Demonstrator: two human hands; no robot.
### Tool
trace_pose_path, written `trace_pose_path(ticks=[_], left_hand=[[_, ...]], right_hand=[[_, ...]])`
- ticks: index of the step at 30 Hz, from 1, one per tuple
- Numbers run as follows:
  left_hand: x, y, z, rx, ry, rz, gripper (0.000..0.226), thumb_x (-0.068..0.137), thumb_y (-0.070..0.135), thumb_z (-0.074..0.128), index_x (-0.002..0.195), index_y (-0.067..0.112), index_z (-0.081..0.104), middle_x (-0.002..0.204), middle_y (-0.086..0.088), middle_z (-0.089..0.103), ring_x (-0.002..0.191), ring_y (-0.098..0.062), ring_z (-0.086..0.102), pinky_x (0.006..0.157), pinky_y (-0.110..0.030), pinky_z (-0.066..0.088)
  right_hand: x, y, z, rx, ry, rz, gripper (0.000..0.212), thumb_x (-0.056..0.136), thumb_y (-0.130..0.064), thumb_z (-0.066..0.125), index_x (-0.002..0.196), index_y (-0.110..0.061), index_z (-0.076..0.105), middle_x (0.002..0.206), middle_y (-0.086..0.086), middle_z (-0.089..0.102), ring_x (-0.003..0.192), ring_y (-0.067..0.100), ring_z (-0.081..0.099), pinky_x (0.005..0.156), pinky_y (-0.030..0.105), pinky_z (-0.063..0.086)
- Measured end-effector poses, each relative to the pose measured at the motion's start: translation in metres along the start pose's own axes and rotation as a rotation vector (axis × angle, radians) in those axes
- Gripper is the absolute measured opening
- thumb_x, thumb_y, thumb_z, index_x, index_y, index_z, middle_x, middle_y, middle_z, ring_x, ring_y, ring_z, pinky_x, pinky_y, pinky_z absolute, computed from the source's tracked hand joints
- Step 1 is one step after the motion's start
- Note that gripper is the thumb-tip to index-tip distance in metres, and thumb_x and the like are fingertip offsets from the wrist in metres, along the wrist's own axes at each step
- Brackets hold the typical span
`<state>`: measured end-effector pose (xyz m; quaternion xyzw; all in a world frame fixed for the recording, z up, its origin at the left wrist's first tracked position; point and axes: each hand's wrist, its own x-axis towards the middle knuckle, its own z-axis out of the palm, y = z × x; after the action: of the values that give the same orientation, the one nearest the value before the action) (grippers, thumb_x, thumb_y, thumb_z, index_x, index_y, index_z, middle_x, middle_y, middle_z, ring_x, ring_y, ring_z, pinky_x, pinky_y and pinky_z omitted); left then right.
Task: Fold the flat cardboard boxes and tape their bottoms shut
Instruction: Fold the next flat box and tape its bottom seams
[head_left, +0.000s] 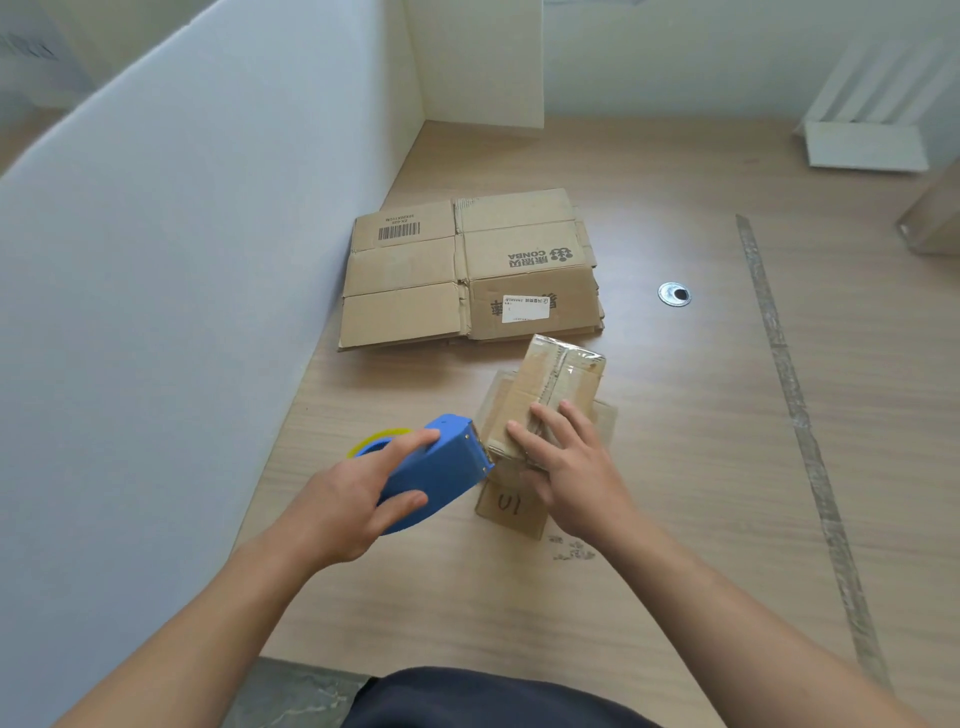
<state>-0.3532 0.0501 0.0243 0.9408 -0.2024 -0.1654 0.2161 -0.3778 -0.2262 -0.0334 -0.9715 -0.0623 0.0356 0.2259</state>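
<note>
A small folded cardboard box (558, 384) stands on the wooden table, its taped flaps facing up with clear tape along the seam. My right hand (566, 462) lies flat on the near end of the box, fingers straight, pressing the tape down. My left hand (358, 493) grips a blue tape dispenser (441, 467) with a yellow-cored roll, its cutting edge touching the box's near left edge. A stack of flat cardboard boxes (467, 270) lies farther back, against the white divider.
A white partition wall (182, 260) runs along the left of the table (675, 467). A round metal cable grommet (674, 294) sits to the right of the flat stack. A strip of old tape (795, 405) crosses the table on the right. White items stand at the back right.
</note>
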Motion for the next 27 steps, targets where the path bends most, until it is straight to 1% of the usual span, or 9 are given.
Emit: trace_pose_path(ticks=[3, 5, 7, 9, 11, 13, 18, 22, 27], left_hand=[[0.001, -0.001, 0.002, 0.123, -0.008, 0.043, 0.059, 0.099, 0.044, 0.054, 0.146, 0.057, 0.021, 0.119, 0.017, 0.054, 0.093, -0.015, 0.054, 0.079, -0.027, 0.044], [0.0, -0.003, 0.003, 0.169, 0.036, 0.144, 0.059, 0.098, 0.046, 0.055, 0.142, 0.057, 0.017, 0.118, 0.013, 0.06, 0.094, -0.019, 0.06, 0.076, -0.03, 0.048], [0.0, -0.007, 0.004, 0.225, 0.095, 0.275, 0.054, 0.093, 0.051, 0.049, 0.139, 0.055, 0.021, 0.108, 0.01, 0.066, 0.079, -0.022, 0.064, 0.062, -0.037, 0.054], [0.002, -0.011, 0.004, 0.308, 0.149, 0.354, 0.052, 0.091, 0.052, 0.042, 0.141, 0.048, 0.028, 0.093, 0.008, 0.064, 0.062, -0.02, 0.057, 0.045, -0.036, 0.051], [0.003, -0.013, 0.004, 0.344, 0.171, 0.401, 0.044, 0.098, 0.054, 0.035, 0.14, 0.042, 0.034, 0.084, 0.008, 0.059, 0.056, -0.018, 0.051, 0.039, -0.032, 0.046], [0.004, -0.015, 0.005, 0.359, 0.176, 0.457, 0.041, 0.103, 0.054, 0.025, 0.139, 0.039, 0.038, 0.082, 0.007, 0.056, 0.056, -0.018, 0.049, 0.039, -0.031, 0.044], [0.003, -0.011, -0.001, 0.428, 0.192, 0.544, 0.04, 0.097, 0.044, 0.042, 0.136, 0.035, 0.044, 0.081, 0.006, 0.059, 0.055, -0.016, 0.05, 0.043, -0.025, 0.032], [0.004, -0.01, -0.005, 0.404, 0.171, 0.567, 0.04, 0.106, 0.049, 0.024, 0.139, 0.036, 0.041, 0.084, 0.006, 0.061, 0.058, -0.016, 0.052, 0.043, -0.027, 0.04], [0.004, -0.005, -0.009, 0.397, 0.147, 0.623, 0.047, 0.095, 0.043, 0.048, 0.141, 0.036, 0.04, 0.084, 0.007, 0.06, 0.06, -0.017, 0.054, 0.044, -0.028, 0.043]], right_hand=[[0.003, 0.002, 0.001, -0.005, 0.023, -0.035, 0.056, 0.095, -0.023, 0.065, 0.147, -0.033, 0.048, 0.158, 0.002, 0.036, 0.149, 0.037, 0.02, 0.118, 0.047, 0.024], [0.004, 0.005, 0.001, -0.029, 0.046, -0.084, 0.058, 0.09, -0.019, 0.072, 0.144, -0.03, 0.053, 0.154, 0.006, 0.043, 0.145, 0.041, 0.029, 0.115, 0.05, 0.031], [0.007, 0.011, 0.003, -0.055, 0.07, -0.154, 0.062, 0.082, -0.014, 0.079, 0.139, -0.027, 0.059, 0.148, 0.009, 0.05, 0.14, 0.045, 0.038, 0.112, 0.052, 0.035], [0.008, 0.016, 0.003, -0.026, 0.027, -0.196, 0.06, 0.085, -0.013, 0.076, 0.14, -0.029, 0.057, 0.153, 0.007, 0.045, 0.145, 0.042, 0.031, 0.115, 0.047, 0.028], [0.009, 0.021, 0.002, 0.012, -0.009, -0.243, 0.058, 0.09, -0.013, 0.072, 0.142, -0.032, 0.055, 0.156, 0.003, 0.04, 0.149, 0.037, 0.024, 0.117, 0.044, 0.026], [0.009, 0.024, 0.001, 0.038, -0.037, -0.258, 0.057, 0.092, -0.013, 0.069, 0.143, -0.034, 0.053, 0.158, -0.001, 0.036, 0.152, 0.032, 0.018, 0.118, 0.043, 0.025], [0.009, 0.027, -0.003, 0.073, -0.058, -0.253, 0.053, 0.094, -0.024, 0.065, 0.144, -0.035, 0.051, 0.16, -0.005, 0.034, 0.154, 0.028, 0.013, 0.118, 0.055, 0.028], [0.005, 0.018, -0.01, 0.163, 0.034, -0.199, 0.058, 0.093, -0.041, 0.065, 0.147, -0.034, 0.046, 0.157, -0.007, 0.038, 0.154, 0.02, 0.007, 0.121, 0.055, 0.02], [0.008, 0.002, -0.017, 0.295, 0.072, -0.098, 0.058, 0.093, -0.043, 0.064, 0.147, -0.032, 0.046, 0.155, -0.006, 0.039, 0.154, 0.018, 0.003, 0.122, 0.052, 0.02]])
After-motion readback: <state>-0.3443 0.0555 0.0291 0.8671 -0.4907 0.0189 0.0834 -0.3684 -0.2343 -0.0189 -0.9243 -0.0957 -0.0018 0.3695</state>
